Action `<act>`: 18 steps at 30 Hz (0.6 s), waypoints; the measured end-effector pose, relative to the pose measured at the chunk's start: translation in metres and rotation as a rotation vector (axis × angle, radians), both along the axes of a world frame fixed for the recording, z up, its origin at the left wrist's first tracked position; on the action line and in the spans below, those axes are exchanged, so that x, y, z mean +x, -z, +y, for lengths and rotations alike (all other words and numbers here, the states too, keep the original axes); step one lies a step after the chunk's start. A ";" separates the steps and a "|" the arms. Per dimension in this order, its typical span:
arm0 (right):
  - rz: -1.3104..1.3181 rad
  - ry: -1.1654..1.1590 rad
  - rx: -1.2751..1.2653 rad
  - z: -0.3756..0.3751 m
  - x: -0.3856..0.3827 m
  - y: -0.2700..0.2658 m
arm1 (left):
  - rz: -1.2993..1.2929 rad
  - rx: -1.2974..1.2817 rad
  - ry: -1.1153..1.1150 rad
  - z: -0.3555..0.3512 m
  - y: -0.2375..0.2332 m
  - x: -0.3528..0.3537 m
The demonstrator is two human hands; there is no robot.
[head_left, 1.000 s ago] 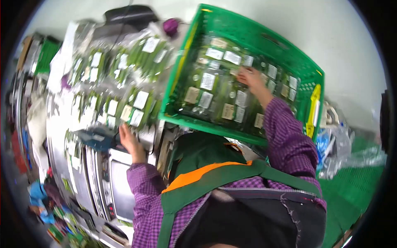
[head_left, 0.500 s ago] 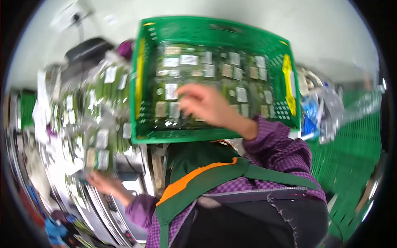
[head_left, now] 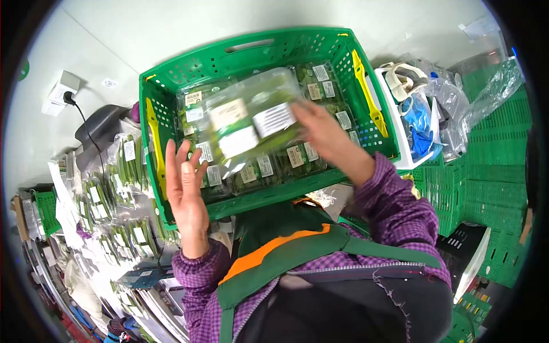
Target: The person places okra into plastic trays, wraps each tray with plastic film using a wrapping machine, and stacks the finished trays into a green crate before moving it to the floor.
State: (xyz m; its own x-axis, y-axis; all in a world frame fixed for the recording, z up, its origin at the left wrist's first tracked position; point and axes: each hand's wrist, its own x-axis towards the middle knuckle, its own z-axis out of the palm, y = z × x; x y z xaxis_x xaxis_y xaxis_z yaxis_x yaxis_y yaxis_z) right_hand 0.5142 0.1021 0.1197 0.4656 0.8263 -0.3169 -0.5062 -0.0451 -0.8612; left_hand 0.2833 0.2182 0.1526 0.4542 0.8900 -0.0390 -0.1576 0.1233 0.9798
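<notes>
A clear plastic pack of green vegetables [head_left: 254, 117], with white and beige labels, hangs tilted over the green crate [head_left: 251, 206]. My right hand [head_left: 326, 134] grips the pack at its right edge. The exact vegetable is blurred by motion. At the crate's front left rim, my left hand [head_left: 187, 194] is raised with its fingers spread, holding nothing, apart from the pack. Below the held pack, several similar labelled packs [head_left: 297, 160] lie in the crate.
Many bagged green vegetables [head_left: 128, 166] lie to the left. A dark scale-like device [head_left: 140, 278] sits lower left. A white bin [head_left: 406, 154] with blue gloves [head_left: 422, 143] and plastic stands right of the crate. Green crates [head_left: 494, 200] are stacked farther right. A cord [head_left: 86, 123] runs from a wall socket.
My right hand now holds a vegetable pack over the crate. My left hand has moved from the lower left up to the crate's front left rim. The view has shifted.
</notes>
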 end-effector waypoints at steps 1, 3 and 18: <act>-0.050 0.078 -0.055 -0.007 0.024 0.014 | -0.017 0.035 -0.036 -0.003 0.001 0.004; -0.020 0.123 -0.043 -0.014 0.067 0.029 | -0.017 -0.031 0.011 -0.006 0.003 -0.001; -1.462 -0.073 -0.647 0.026 0.220 0.118 | -0.050 -0.238 -0.351 -0.053 0.045 -0.125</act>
State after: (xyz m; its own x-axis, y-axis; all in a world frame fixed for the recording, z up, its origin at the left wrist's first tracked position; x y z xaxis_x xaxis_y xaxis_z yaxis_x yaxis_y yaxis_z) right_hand 0.7342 0.1281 0.0014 0.6368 0.7691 0.0556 0.7173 -0.5643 -0.4087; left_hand 0.1586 0.1653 0.1081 0.1322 0.9599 -0.2471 -0.2772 0.2752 0.9206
